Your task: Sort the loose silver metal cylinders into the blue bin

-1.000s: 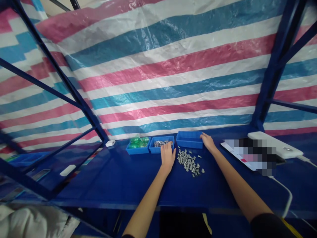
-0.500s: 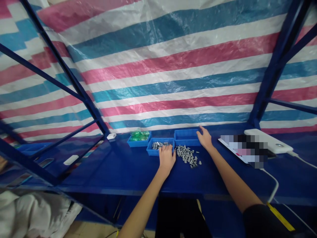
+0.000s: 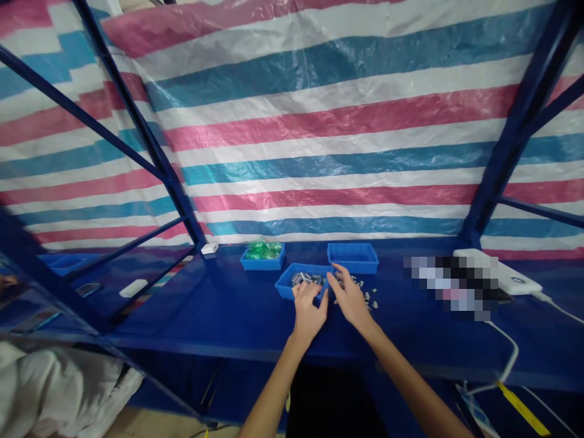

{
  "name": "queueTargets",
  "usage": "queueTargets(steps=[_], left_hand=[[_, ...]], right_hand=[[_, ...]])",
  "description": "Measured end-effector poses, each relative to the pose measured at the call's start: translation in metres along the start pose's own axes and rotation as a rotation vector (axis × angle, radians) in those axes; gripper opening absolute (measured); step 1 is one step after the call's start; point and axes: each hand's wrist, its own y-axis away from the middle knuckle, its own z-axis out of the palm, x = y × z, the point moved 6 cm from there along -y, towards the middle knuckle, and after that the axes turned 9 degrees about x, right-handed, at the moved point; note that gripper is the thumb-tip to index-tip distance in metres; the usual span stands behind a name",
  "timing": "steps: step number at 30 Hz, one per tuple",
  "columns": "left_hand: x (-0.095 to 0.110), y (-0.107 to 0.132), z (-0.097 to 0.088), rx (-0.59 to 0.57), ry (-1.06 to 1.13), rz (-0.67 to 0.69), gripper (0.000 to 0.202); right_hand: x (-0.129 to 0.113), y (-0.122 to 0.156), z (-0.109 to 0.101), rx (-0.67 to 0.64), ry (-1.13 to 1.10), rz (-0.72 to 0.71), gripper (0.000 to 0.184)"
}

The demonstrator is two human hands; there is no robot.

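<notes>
A blue plastic bin [image 3: 283,288] holding small silvery metal parts [image 3: 306,278] sits slightly turned on the table. My left hand [image 3: 309,309] is at its near side, fingers curled over the rim and thumb by the right corner. At the bin's right end, my right hand [image 3: 350,298] grips the wall between thumb and fingers; the fingertips are partly hidden. Loose metal parts, like small screws [image 3: 367,298], lie on the table behind and beside my right hand, which covers most of the pile.
A blue bin with green-wrapped items [image 3: 263,255] stands at the back left. Another blue bin [image 3: 353,266] is behind the pile. To the right lie a blurred-out device [image 3: 449,286] and a white power bank [image 3: 497,272] with a cable. Blue frame posts flank the table [image 3: 219,322].
My right hand has moved left from the back bin to the right end of the parts bin. That bin has turned a little and come slightly nearer; my left hand stays by it.
</notes>
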Motion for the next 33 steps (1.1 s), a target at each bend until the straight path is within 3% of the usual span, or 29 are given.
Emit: queueTargets(steps=[3, 8, 12, 14, 21, 23, 26, 29, 33], left_hand=[[0.005, 0.002, -0.004, -0.008, 0.069, 0.027, 0.019], [0.009, 0.001, -0.015, 0.127, 0.159, 0.024, 0.015], [0.013, 0.002, -0.016, 0.131, 0.232, 0.063, 0.012], [0.014, 0.003, -0.013, 0.078, 0.247, 0.081, 0.011], [0.01, 0.007, 0.006, -0.136, 0.247, 0.059, 0.01], [0.007, 0.007, 0.007, -0.199, 0.314, 0.037, 0.006], [0.004, 0.006, 0.005, -0.262, 0.501, -0.014, 0.021], [-0.008, 0.004, 0.005, -0.205, 0.638, -0.204, 0.034], [-0.026, 0.009, 0.022, -0.196, 0.565, -0.487, 0.048]], right_hand=[[0.011, 0.005, -0.005, 0.02, -0.052, 0.104, 0.057], [0.014, 0.012, -0.011, 0.003, -0.083, 0.123, 0.047], [0.016, 0.025, 0.004, -0.109, -0.178, 0.382, 0.058], [0.014, 0.03, 0.008, -0.055, -0.275, 0.449, 0.061], [0.017, 0.031, 0.006, 0.125, -0.45, 0.393, 0.05], [0.018, 0.027, 0.003, 0.144, -0.458, 0.355, 0.053], [0.017, 0.023, 0.001, 0.131, -0.423, 0.282, 0.063], [0.013, 0.023, 0.002, 0.104, -0.38, 0.183, 0.068], [0.007, 0.03, 0.007, 0.042, -0.306, 0.083, 0.067]])
